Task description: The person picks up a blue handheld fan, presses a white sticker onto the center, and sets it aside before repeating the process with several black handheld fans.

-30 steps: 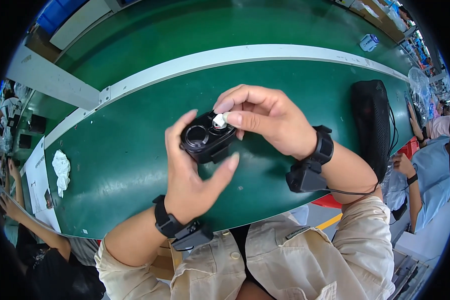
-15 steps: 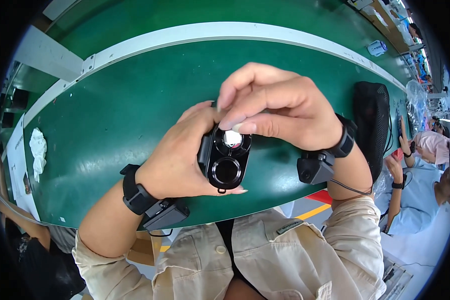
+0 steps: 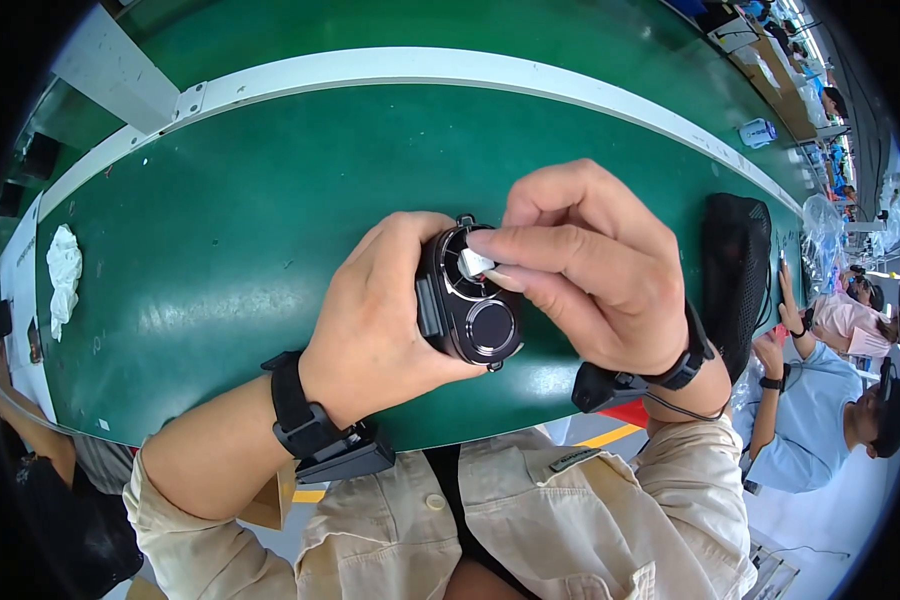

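- In the head view, your left hand (image 3: 385, 310) is wrapping its fingers around a black device (image 3: 491, 332).
- Your right hand (image 3: 610, 275) is pinching a small white piece (image 3: 474, 262) between its fingertips, at the device's far round end.
- Crumpled white tissue (image 3: 65, 280) is lying well left of your fingers on the green surface (image 3: 240, 220); a black mesh pouch (image 3: 735, 285) is resting to their right.

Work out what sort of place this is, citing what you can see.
Probably a factory or assembly workshop: a long green work surface bordered by a white rail, a black device held over it, and another person in light blue close by.
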`<state>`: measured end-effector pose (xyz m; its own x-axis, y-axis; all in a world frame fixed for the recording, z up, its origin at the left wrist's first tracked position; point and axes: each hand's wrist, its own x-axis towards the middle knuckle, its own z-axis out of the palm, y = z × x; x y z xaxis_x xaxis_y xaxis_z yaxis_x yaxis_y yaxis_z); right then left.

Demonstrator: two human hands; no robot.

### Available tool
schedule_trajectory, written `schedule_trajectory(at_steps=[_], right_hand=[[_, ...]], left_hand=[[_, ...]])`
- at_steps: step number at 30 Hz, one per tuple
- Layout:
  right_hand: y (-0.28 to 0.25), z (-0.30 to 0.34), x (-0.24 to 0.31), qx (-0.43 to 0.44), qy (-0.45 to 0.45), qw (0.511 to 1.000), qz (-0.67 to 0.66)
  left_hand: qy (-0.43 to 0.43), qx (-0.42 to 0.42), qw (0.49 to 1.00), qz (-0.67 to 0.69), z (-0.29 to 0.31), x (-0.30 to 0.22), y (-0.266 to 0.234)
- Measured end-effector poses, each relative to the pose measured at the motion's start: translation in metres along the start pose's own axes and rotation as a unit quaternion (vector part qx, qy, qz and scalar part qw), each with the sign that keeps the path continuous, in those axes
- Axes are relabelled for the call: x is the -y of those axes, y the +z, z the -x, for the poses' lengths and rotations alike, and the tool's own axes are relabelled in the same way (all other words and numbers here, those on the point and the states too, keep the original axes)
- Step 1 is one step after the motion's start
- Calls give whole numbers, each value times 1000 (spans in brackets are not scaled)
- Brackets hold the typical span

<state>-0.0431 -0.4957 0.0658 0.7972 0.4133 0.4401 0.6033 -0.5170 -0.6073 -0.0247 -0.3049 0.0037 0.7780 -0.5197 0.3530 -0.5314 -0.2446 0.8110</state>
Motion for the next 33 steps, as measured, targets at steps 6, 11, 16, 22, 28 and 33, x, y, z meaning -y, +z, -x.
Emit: schedule_trajectory(at_steps=[6, 11, 16, 22, 28, 33], right_hand=[[4, 3, 3, -9, -6, 1000, 10], [11, 5, 1, -30, -36, 999, 20], [15, 7, 5, -32, -88, 990, 105], [13, 8, 3, -22, -102, 988, 112], [-3, 2, -10, -5, 79, 987, -141], [12, 5, -12, -25, 209, 923, -322]], left_hand=[[3, -21, 1000, -20, 1, 0, 2], [-35, -23, 999, -4, 4, -4, 2], [-79, -4, 997, 25, 4, -8, -2], [-76, 8, 997, 23, 1, -7, -4], [-49, 11, 999, 9, 2, 0, -3], [-15, 23, 999, -20, 1, -1, -4]])
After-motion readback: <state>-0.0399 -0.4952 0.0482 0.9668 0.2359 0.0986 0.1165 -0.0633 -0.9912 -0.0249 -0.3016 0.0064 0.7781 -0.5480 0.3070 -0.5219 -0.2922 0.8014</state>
